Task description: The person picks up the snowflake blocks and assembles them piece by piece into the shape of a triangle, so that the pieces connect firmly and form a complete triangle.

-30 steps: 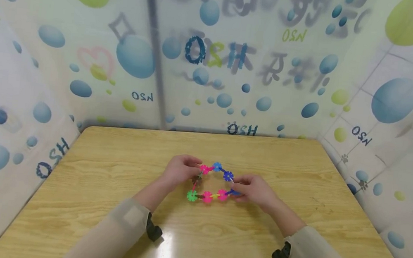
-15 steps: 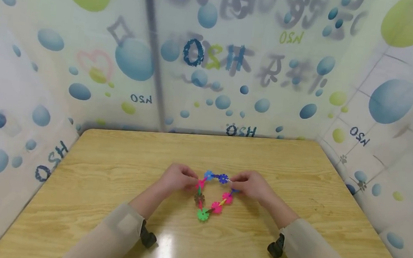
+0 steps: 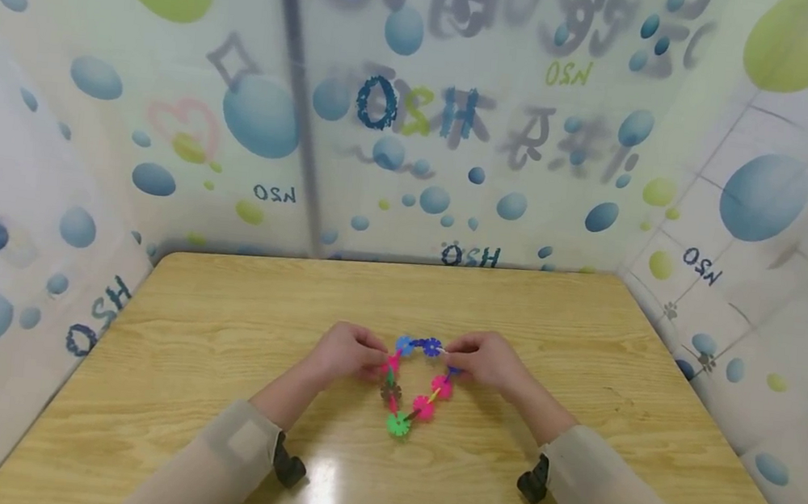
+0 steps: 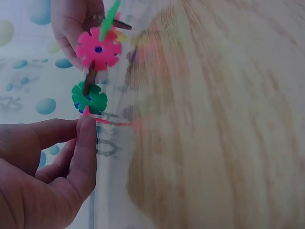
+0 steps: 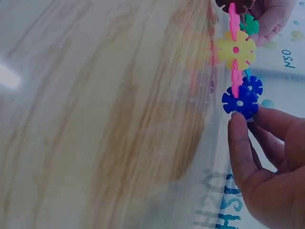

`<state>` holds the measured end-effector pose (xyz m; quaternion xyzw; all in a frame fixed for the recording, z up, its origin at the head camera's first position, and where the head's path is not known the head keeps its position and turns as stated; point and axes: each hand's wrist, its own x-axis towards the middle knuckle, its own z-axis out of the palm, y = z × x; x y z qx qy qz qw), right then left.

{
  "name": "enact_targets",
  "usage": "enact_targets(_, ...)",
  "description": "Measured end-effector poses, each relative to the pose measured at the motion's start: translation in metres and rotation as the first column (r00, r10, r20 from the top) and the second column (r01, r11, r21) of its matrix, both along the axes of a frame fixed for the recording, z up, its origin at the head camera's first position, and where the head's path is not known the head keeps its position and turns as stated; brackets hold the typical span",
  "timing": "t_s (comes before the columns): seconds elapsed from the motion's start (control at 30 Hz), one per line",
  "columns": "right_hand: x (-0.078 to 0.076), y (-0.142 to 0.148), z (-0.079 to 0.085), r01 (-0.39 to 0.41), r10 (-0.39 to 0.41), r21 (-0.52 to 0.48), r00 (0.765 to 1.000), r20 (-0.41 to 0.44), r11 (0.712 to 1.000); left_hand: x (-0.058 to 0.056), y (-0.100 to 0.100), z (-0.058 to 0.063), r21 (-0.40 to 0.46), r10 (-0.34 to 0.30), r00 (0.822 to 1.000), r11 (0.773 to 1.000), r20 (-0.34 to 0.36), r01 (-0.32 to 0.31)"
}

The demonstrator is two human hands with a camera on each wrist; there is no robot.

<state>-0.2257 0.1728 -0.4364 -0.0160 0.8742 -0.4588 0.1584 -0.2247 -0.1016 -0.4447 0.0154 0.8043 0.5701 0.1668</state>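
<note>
A loop of interlocking snowflake discs (image 3: 422,406) in pink, green, blue, yellow and brown hangs between both hands. My left hand (image 3: 350,352) pinches a pink disc (image 4: 86,111) on the loop's left side, just below a green disc (image 4: 89,98) in the left wrist view. On the right side, my right hand (image 3: 487,359) pinches the loop at a dark blue disc (image 5: 239,102), with a yellow disc (image 5: 236,50) above it in the right wrist view. The bright green disc (image 3: 398,424) forms the point of the loop nearest me. Fingertips partly hide the gripped discs.
The loop is close over a wooden table (image 3: 224,300) with a glossy, reflecting surface. Behind and beside the table stand walls covered with sheeting (image 3: 392,226) printed with blue and green dots. A dark wrist camera (image 3: 290,462) sits on the left sleeve, another (image 3: 534,480) on the right.
The loop has turned and narrowed: its green disc swung toward me and slightly right, and the light blue disc shifted left. The hands have come a little closer together.
</note>
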Motion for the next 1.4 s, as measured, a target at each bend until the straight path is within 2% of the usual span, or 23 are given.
enact_targets(0.4,-0.014,-0.01,-0.005,-0.035,0.049,0.144,0.994,-0.097,0.989,0.007,-0.003,-0.003,0.01,-0.036,0.997,0.999,0.075,0.035)
enact_targets(0.87,-0.006,-0.011,0.001,-0.033,0.042,0.123,0.997,-0.071,0.992,0.005,-0.003,-0.005,0.032,-0.009,0.996,0.999,0.087,0.006)
enact_targets(1.07,0.002,-0.008,0.004,-0.069,0.088,0.188,0.992,-0.093,0.98,0.003,-0.003,-0.004,-0.007,0.012,0.999,1.0,0.038,-0.012)
enact_targets(1.23,0.015,-0.001,0.005,-0.107,0.118,0.176,0.992,-0.053,0.978,-0.005,-0.001,-0.002,-0.013,0.033,0.999,0.999,-0.039,-0.034)
enact_targets(1.33,0.024,0.003,0.004,-0.08,0.083,0.135,0.996,-0.017,0.988,-0.01,0.0,-0.002,-0.009,0.007,0.996,1.0,-0.086,-0.008)
enact_targets(1.4,0.029,0.005,0.004,-0.062,0.061,0.105,0.998,0.017,0.993,-0.013,0.0,-0.003,-0.017,-0.034,0.993,0.999,-0.111,0.032)
